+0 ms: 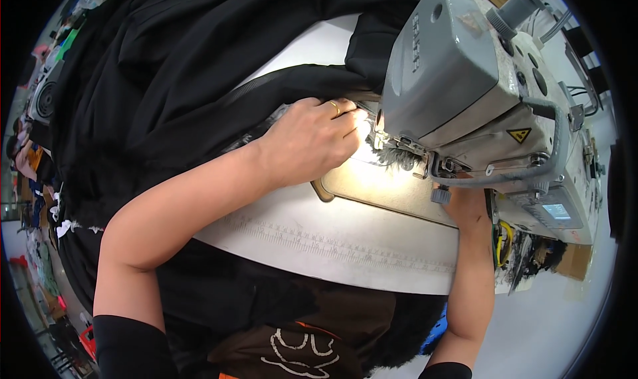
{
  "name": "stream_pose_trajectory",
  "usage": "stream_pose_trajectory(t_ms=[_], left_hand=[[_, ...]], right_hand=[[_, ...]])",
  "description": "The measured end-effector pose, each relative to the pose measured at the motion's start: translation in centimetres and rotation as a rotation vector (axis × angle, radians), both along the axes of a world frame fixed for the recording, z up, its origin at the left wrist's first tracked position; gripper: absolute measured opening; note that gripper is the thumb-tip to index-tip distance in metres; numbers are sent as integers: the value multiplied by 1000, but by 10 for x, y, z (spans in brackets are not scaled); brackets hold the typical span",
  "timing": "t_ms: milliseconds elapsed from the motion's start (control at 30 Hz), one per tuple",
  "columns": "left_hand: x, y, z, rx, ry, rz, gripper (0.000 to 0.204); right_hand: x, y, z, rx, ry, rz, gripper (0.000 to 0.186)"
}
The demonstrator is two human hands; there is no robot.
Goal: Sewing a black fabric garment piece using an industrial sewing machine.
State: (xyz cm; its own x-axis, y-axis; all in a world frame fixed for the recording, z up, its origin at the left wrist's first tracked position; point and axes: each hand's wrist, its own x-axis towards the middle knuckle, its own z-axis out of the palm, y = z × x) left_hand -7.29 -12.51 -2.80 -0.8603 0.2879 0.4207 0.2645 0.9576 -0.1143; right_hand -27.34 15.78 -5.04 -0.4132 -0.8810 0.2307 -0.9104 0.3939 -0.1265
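left arm [183,209] bent, left fingers [340,123] curled; right forearm [473,266] extended, right fingers hidden.

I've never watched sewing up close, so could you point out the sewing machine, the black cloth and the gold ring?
Sewing machine [448,66], head view: grey front housing.
Black cloth [169,73], head view: its upper-left folds.
Gold ring [335,108], head view: visible band.
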Motion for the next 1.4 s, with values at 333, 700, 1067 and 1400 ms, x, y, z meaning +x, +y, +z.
stream_pose_trajectory(t_ms=[333, 700, 1067, 1400], left_hand=[[0, 0, -8, 74, 20, 44, 10], [21, 11, -12, 319, 13, -20, 34], [26, -13, 11, 208, -95, 52, 34], [6, -38, 27, -99, -146, -110, 27]], right_hand=[[3, -8, 0, -6, -30, 8, 25], [17, 3, 19, -137, -363, -123, 29], [51, -37, 10, -273, -350, 251, 10], [46, -34, 6, -169, -236, 260, 14]])
